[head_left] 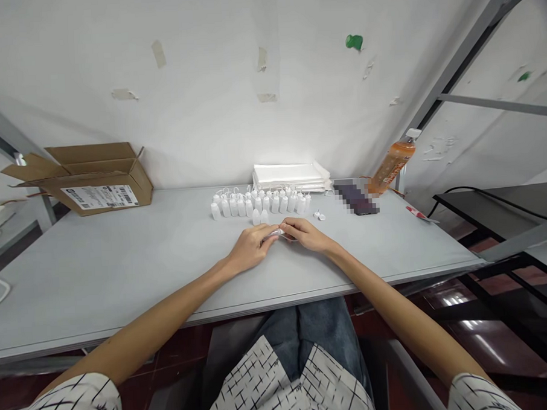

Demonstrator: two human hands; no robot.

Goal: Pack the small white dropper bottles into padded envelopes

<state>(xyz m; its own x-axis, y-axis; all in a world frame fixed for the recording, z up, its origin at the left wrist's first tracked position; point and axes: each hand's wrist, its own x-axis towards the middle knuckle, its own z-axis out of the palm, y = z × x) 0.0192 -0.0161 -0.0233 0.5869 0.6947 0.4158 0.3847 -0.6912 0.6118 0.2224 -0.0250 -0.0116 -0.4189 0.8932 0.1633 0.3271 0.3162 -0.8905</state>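
Note:
Over the middle of the table, my left hand (252, 247) is closed around a small white plastic bottle (275, 233), which lies on its side. My right hand (305, 232) pinches the bottle's cap end, and a thin pale strap loops beneath those fingers. Most of the bottle is hidden by my fingers. Just beyond my hands stand several small white squeeze bottles (241, 207) in rows, some with looped cap straps. Two more bottles (260, 217) stand in front of the rows. Right of them lie small white caps (320, 215).
A stack of white sheets or trays (291, 175) lies against the wall. An open cardboard box (104, 185) stands at the back left. To the right are a blurred dark phone-like object (357, 196), an orange drink bottle (394, 163) and a red-and-white packet (419, 214).

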